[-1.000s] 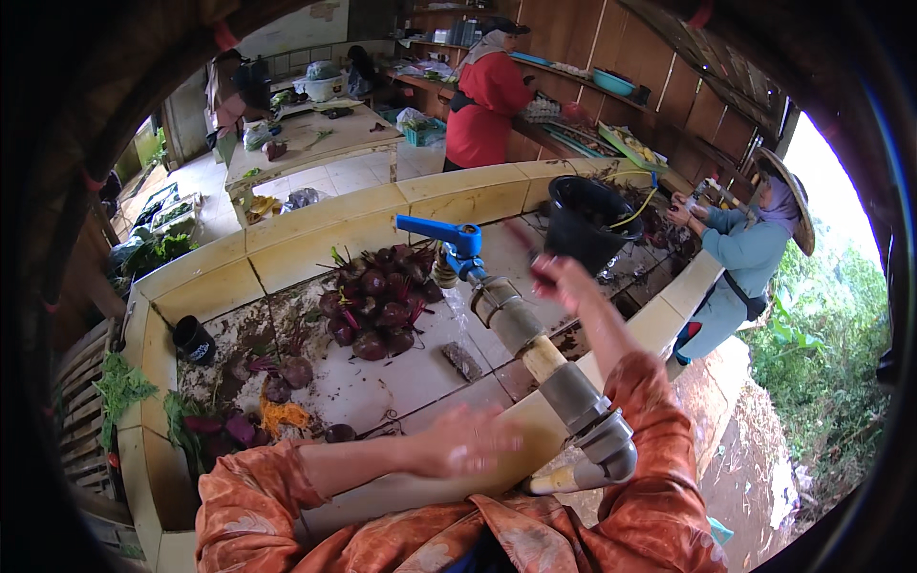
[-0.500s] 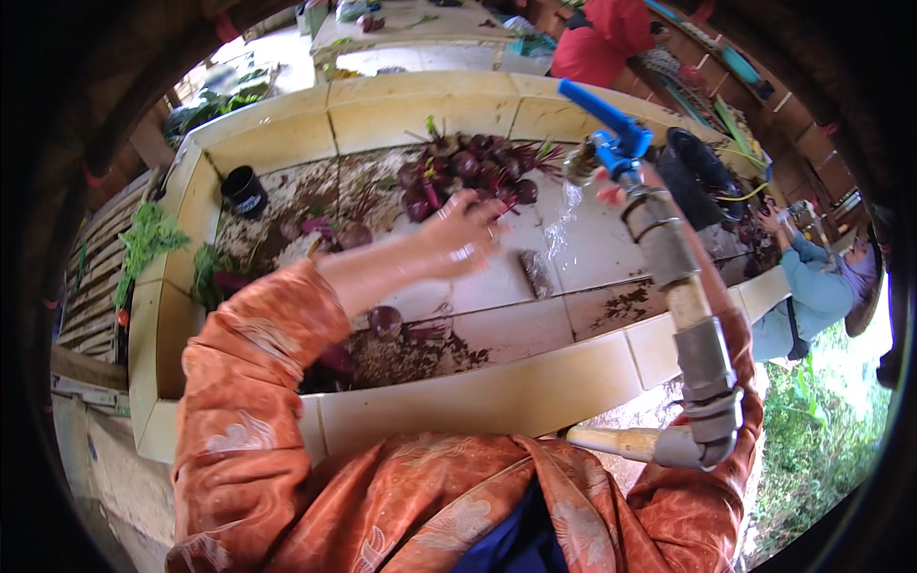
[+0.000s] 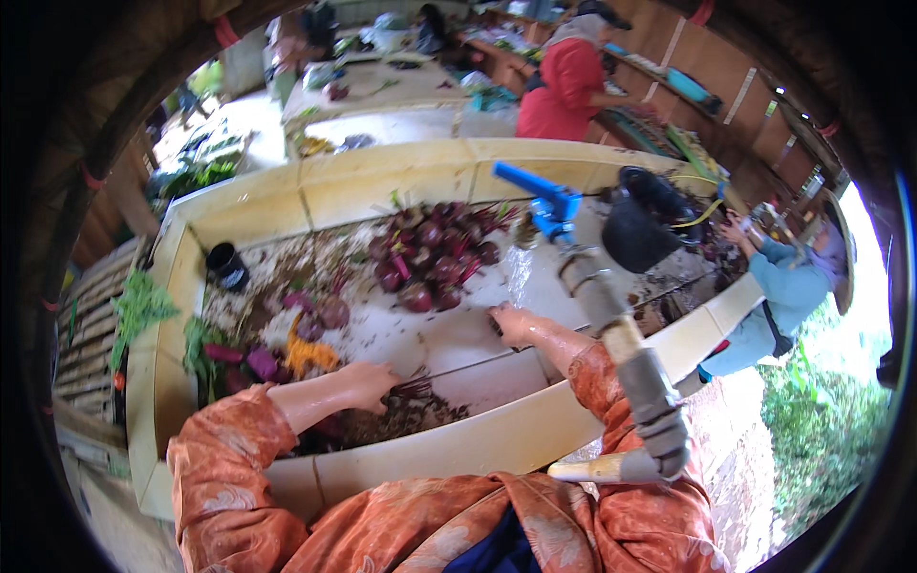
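My left hand is down at the near side of the tiled basin, its fingers curled over a beetroot. The hand hides the beet's body; thin dark red stalks stick out beyond the fingers. Past the middle of the basin floor, my right hand closes on a small dark block, mostly covered by the fingers; its kind is unclear. A heap of beetroots with purple stalks lies beyond both hands. Water runs from a tap with a blue lever.
A grey pipe rises beside my right arm. A small black cup stands at left, near an orange cloth-like piece and loose beets. A black bucket lies at right. Two people work nearby, in red and light blue.
My left hand has come down and nearer, onto the beetroot. The right hand has left the tap and gripped the dark block that lay on the tiles. The view has tilted up.
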The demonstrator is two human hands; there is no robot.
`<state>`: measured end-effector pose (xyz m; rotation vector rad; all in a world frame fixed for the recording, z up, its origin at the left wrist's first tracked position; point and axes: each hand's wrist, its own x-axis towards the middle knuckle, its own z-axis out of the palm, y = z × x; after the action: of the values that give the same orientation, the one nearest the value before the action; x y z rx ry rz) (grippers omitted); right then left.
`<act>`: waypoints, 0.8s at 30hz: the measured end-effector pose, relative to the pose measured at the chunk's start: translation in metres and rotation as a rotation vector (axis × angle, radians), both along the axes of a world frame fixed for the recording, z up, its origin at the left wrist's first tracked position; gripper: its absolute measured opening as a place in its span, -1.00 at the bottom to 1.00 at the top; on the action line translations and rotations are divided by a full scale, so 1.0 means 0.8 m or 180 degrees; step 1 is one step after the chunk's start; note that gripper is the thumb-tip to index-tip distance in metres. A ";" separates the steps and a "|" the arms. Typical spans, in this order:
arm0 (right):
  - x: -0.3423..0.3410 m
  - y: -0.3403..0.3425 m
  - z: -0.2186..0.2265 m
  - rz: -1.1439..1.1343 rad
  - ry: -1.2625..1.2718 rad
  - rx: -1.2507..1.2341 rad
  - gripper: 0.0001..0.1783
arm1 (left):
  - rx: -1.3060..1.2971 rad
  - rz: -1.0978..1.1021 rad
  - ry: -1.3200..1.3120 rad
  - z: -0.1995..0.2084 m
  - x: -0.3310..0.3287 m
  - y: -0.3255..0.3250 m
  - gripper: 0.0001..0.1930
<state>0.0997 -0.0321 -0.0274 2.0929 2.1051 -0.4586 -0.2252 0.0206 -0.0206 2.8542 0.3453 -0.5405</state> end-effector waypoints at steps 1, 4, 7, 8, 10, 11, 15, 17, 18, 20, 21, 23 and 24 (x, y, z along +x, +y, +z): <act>0.007 -0.006 0.013 -0.0158 0.0270 0.0074 -0.48 | -0.0163 0.0118 -0.0370 0.001 0.006 0.009 -0.55; 0.026 -0.023 0.057 -0.0995 0.1756 0.0214 -0.49 | -0.3617 0.2432 -0.1301 0.011 0.053 0.035 -0.71; 0.042 -0.034 0.090 -0.2021 0.3557 0.0453 -0.51 | -0.4436 0.3202 -0.2218 0.019 0.136 0.032 -0.78; 0.047 -0.035 0.095 -0.2255 0.3995 0.0580 -0.51 | -0.4470 0.3417 -0.2162 0.021 0.164 0.027 -0.77; 0.058 -0.032 0.094 -0.2380 0.4598 0.0869 -0.51 | -0.4835 0.3603 -0.2066 0.023 0.219 0.018 -0.75; 0.063 -0.029 0.089 -0.2182 0.4926 0.0990 -0.52 | -0.5048 0.3703 -0.2090 0.021 0.243 0.013 -0.73; 0.079 -0.010 0.056 -0.2145 0.4515 0.2040 -0.47 | -0.6215 0.3308 -0.2736 -0.002 0.314 0.006 -0.82; 0.076 0.001 0.044 -0.1925 0.4276 0.2167 -0.48 | -0.6109 0.3187 -0.3084 -0.011 0.330 0.014 -0.79; 0.071 0.006 0.042 -0.1830 0.4077 0.2202 -0.48 | -0.6202 0.3194 -0.3199 -0.012 0.336 0.019 -0.79; 0.056 0.014 0.042 -0.1803 0.3656 0.2319 -0.49 | -0.6141 0.3847 -0.3623 -0.009 0.343 0.025 -0.81; 0.047 0.016 0.045 -0.1747 0.3468 0.2398 -0.50 | -0.6139 0.4310 -0.3410 -0.006 0.343 0.026 -0.81; 0.032 0.017 0.053 -0.1690 0.3148 0.2505 -0.51 | -0.5992 0.4859 -0.3435 0.002 0.342 0.025 -0.80; 0.027 0.017 0.057 -0.1689 0.3080 0.2515 -0.51 | -0.6570 0.4411 -0.3477 0.004 0.338 0.023 -0.76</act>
<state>0.1215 -0.0181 0.0181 3.4563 2.3748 -0.9860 0.0450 0.0387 -0.0172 0.2888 0.6869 0.6440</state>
